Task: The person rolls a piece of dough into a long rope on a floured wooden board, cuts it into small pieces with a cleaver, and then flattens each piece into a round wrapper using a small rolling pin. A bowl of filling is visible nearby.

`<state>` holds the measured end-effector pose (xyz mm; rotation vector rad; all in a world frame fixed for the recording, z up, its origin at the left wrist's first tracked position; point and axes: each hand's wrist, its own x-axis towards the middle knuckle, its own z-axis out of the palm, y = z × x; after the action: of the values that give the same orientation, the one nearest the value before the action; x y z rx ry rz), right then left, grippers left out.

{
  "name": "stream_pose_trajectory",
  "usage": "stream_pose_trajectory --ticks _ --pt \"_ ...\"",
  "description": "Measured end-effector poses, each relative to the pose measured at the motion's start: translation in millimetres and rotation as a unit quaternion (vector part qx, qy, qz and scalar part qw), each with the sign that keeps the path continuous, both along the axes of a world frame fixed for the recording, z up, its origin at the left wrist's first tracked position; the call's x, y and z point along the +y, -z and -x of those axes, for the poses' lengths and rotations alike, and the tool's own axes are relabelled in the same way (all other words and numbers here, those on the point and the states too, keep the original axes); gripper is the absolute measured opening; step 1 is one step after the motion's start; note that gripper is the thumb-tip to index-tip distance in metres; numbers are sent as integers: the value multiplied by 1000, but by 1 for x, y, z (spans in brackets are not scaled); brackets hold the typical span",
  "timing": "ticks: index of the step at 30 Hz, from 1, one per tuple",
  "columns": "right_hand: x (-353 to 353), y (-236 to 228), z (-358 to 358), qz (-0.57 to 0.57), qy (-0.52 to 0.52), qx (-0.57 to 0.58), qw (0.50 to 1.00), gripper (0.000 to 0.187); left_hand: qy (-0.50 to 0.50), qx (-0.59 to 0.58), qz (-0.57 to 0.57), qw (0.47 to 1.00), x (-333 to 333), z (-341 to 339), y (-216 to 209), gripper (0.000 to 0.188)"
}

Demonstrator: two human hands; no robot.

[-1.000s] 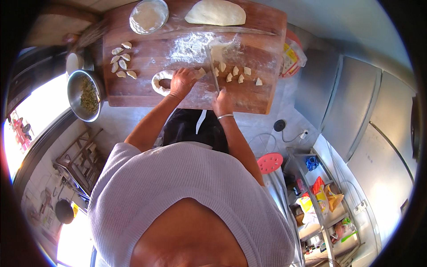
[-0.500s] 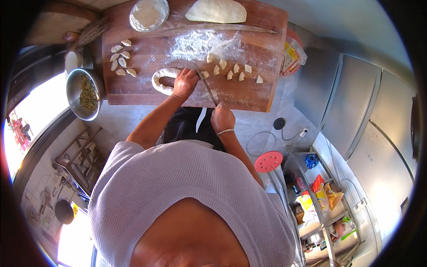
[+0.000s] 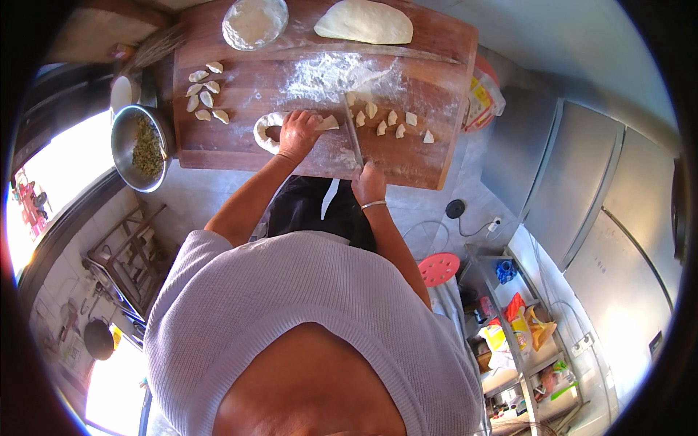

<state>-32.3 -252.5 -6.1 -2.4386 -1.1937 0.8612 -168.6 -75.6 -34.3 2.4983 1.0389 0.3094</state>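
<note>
Left hand on the dough rope, right hand on the knife

We see the left hand lying over a dough rope on the wooden board, near the edge closest to the body. The rope bends into a loop to the left of the hand, and a short end sticks out to the right. The left fingers are bent and close together over the dough; we cannot tell whether they pinch it, since the back of the hand hides their undersides.

The right hand is at the near edge of the board, its fingers wrapped around the handle of a knife. The blade points away from the body, just beside the free end of the rope, with a narrow gap between them. We cannot tell whether its edge touches the wood.

Small dough pieces lie scattered to the right of the blade, well apart from the rope, and one sits by its tip. Beyond the hands we find a patch of flour, a large dough slab and a round bowl with something whitish in it. Small folded dumplings lie at the left of the board, and a metal bowl of chopped greenish filling stands just beside its left edge.
</note>
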Motion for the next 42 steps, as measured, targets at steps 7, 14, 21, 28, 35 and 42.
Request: stream_pose_trajectory --ticks 7,14,21,28,35,42 --pt "7 -42 11 3 -27 17 999 17 -62 10 121 991 18 0 2 18" --pt "14 -40 20 18 -52 -19 998 19 -81 72 104 989 20 -9 -5 18" --pt "34 -47 21 93 -58 -7 994 20 -103 69 123 985 20 -9 -6 20" --pt "51 -11 13 80 -62 1 995 17 -60 57 70 994 10 -2 -4 29" --pt "56 -40 1 -83 26 42 995 20 -25 113 -18 993 1 18 -17 47" --pt "39 -104 -90 -33 148 -94 984 26 -62 124 68 988 5 19 -18 35"
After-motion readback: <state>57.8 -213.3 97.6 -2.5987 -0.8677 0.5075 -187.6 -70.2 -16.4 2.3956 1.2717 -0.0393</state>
